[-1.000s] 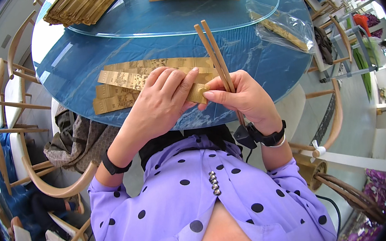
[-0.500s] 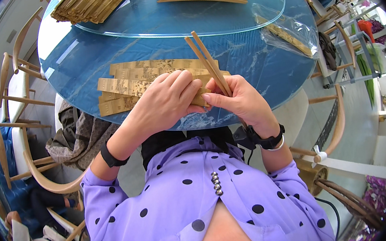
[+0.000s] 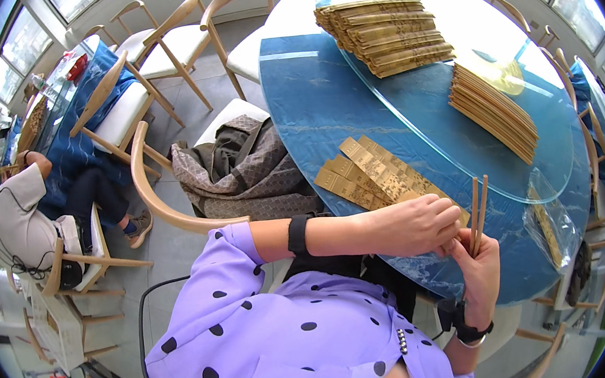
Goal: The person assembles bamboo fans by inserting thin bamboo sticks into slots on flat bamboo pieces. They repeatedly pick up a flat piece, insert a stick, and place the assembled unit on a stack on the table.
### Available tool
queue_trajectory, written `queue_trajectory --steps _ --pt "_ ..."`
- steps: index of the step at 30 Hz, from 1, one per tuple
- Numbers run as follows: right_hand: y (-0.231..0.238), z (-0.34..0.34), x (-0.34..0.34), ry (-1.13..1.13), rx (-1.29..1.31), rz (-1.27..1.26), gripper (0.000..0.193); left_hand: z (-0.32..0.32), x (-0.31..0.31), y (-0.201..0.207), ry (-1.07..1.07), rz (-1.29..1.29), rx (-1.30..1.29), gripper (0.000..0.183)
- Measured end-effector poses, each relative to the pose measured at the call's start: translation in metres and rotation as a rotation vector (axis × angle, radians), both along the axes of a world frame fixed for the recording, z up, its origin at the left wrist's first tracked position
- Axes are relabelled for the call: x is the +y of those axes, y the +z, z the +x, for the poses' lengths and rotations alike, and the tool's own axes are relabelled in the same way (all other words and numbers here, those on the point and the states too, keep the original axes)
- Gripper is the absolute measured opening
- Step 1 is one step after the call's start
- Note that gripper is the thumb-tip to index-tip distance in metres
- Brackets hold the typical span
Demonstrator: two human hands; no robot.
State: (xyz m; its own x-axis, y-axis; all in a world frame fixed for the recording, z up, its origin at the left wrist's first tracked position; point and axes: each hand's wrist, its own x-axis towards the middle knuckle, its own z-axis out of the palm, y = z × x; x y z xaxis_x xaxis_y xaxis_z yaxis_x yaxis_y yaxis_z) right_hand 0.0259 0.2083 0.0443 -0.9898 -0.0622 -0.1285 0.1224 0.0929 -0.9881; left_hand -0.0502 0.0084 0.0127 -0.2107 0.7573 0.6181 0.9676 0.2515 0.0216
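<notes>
Two wooden chopsticks are held between the thumb and fingers of the right hand, above the near edge of the tabletop, their free ends pointed away from the body. The left hand is curled against the right fingertips; whether anything is pinched in it cannot be told. Flat gold sleeves are fanned out by the tabletop's near edge, partly covered by the left hand. The chopsticks can be judged light, stiff and smooth, apt to roll apart unless gripped together near one end. The sleeves look thin, papery and easily creased; they are best taken lightly by their long edges, close to an end.
</notes>
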Motion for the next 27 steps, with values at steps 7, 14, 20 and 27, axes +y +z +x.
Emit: queue_trajectory --steps 7,14,20,27 --pt "-0.001 -0.003 -0.005 0.003 0.051 0.041 0.009 0.000 -0.002 0.004 0.086 -0.075 0.100 0.033" --pt "0.002 0.003 0.003 0.010 0.035 0.157 0.012 0.004 0.001 -0.002 0.106 -0.093 0.129 0.024" --pt "-0.001 0.003 -0.005 0.026 0.074 0.046 0.013 0.003 -0.005 0.006 0.100 -0.134 0.170 0.021" --pt "0.009 0.005 0.008 -0.041 0.154 0.199 0.023 -0.008 0.002 0.008 0.094 -0.204 0.016 0.037"
